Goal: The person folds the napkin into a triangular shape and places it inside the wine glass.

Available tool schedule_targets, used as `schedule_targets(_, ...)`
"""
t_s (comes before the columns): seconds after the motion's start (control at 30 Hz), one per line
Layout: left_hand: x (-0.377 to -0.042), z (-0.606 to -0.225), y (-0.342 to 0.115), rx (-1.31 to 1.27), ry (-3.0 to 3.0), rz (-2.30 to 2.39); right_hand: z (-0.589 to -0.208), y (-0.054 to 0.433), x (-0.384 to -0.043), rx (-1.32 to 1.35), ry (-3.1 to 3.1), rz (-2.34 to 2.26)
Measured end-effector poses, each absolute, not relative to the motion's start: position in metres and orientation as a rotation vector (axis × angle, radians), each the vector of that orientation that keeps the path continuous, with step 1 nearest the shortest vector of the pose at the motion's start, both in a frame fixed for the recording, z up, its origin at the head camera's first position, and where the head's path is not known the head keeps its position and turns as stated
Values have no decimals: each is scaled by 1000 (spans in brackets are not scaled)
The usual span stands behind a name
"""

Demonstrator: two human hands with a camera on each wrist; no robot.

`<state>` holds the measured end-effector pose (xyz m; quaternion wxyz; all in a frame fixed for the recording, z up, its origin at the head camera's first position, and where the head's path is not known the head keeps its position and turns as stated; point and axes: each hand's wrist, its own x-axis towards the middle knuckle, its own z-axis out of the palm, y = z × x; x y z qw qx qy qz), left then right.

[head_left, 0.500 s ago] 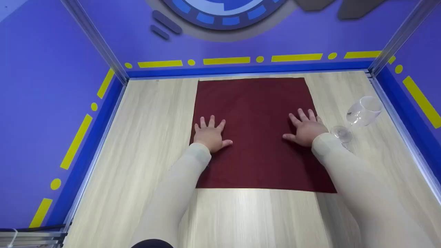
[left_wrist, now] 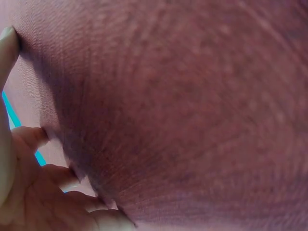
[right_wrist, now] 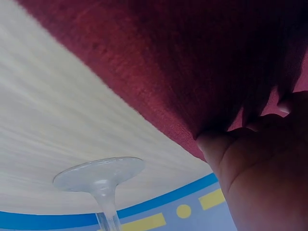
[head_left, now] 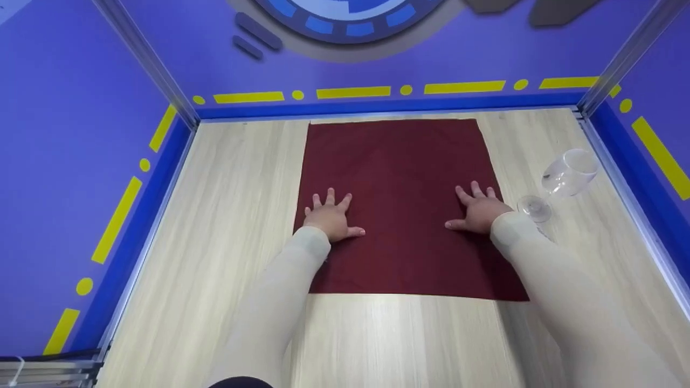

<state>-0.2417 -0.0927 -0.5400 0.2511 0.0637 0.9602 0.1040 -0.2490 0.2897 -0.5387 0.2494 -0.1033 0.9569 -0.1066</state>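
Dark red cloth lying flat and unfolded on the pale wood-grain surface; four-cornered, far edge close to the foot of the back wall, near edge well short of the bottom of the head view. Faint, shallow creases only.

Left hand on the cloth near its left edge: open, fingers fanned, thumb pointing inward. In the left wrist view, fingertips touching the fabric, with fine weave filling most of the picture.

Right hand at the cloth's right edge: also open, fingers apart, thumb turned in toward the middle. In the right wrist view, fingertips against the fabric just inside the edge, with bare surface beyond. Nothing gripped by either of the hands. Wide stretch of cloth between the two.

Just right of the right wrist, off the cloth: clear stemmed glass, standing upright on its round foot. Foot and part of the stem visible in the right wrist view.

Long pale sleeves on both arms: left sleeve crossing the cloth's near-left part, right sleeve along the near-right corner. Blue-violet walls on three sides, marked with yellow dashes and dots; metal framing at the corners.
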Motion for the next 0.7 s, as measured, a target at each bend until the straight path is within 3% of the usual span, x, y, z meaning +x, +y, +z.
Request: schedule_targets(0.7, -240, -536, -94, 144, 2609, 321, -537, 288, -248, -273, 2589, -282)
